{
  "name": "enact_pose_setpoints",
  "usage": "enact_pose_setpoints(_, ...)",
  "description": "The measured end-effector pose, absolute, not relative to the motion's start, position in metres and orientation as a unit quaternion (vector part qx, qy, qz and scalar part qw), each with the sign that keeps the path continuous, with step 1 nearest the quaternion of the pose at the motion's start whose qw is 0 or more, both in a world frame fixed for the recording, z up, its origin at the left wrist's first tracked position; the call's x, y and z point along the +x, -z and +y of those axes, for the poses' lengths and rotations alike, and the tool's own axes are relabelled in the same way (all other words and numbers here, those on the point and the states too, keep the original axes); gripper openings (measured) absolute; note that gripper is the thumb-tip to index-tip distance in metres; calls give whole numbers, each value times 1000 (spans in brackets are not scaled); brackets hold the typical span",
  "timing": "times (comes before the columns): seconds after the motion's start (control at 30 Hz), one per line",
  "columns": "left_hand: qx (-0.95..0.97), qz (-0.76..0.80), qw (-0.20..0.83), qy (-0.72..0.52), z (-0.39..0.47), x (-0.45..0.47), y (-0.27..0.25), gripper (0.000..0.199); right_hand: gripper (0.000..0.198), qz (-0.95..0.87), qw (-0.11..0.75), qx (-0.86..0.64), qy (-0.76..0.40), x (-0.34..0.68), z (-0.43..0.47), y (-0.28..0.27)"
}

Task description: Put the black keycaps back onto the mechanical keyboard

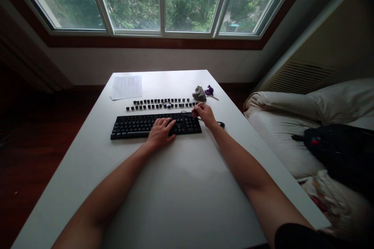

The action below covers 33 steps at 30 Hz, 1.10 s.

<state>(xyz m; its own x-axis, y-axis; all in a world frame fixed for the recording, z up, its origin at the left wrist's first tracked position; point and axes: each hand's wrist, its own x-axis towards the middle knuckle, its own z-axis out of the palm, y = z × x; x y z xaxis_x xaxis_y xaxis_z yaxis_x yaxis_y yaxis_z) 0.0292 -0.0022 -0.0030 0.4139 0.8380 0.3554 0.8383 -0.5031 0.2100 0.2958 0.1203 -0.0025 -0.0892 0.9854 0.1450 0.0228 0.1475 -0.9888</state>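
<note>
A black keyboard (pixel 134 124) lies flat on the white table. My left hand (pixel 160 130) rests on its middle right part, palm down with the fingers stretched out over the keys. Above the keyboard's upper right corner, my right hand (pixel 205 113) is closed in a pinch. Whatever sits between those fingertips is too small to name. Just behind the keyboard are two rows of loose black keycaps (pixel 148 106), and the right end of the nearer row reaches close to my right fingers. A small wire-like item (pixel 167 105) lies among them.
A crumpled grey cloth (pixel 199 93) and a purple item with a stick (pixel 209 91) lie beyond my right hand. Printed paper (pixel 126 87) is at the table's far left. A black cable (pixel 221 125) curls beside my right wrist. A cream sofa (pixel 274 132) holding a black bag (pixel 341 148) flanks the table.
</note>
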Motion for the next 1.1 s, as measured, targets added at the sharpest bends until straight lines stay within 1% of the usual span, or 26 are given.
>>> enact_pose_setpoints(0.1, -842, -497, 3, 210, -2, 29, 4, 66, 38, -499, 545, -456, -496, 298, 123, 4)
enact_pose_setpoints(0.17, -842, -496, 4, 210, -2, 28, 4, 66, 38, -497, 548, -448, -502, 298, 121, 2)
enact_pose_setpoints(0.33, -836, -502, -4, 223, -1, 29, 3, 63, 41, -543, 521, -413, -514, 287, 106, -14)
enact_pose_setpoints(0.5, -809, -518, -22, 277, 0, 29, 2, 49, 44, -589, 480, -369, -536, 263, 83, -28)
enact_pose_setpoints(0.67, -786, -516, -42, 339, 1, 27, 3, 40, 46, -626, 440, -330, -553, 241, 63, -32)
enact_pose_setpoints(0.77, -781, -507, -51, 361, 2, 26, 5, 30, 45, -644, 419, -310, -560, 233, 55, -33)
enact_pose_setpoints(0.9, -778, -503, -60, 372, 3, 25, 6, 20, 43, -649, 416, -307, -559, 230, 51, -33)
enact_pose_setpoints(1.1, -756, -504, -112, 402, 3, 25, 5, 18, 43, -623, 446, -325, -554, 226, 50, -26)
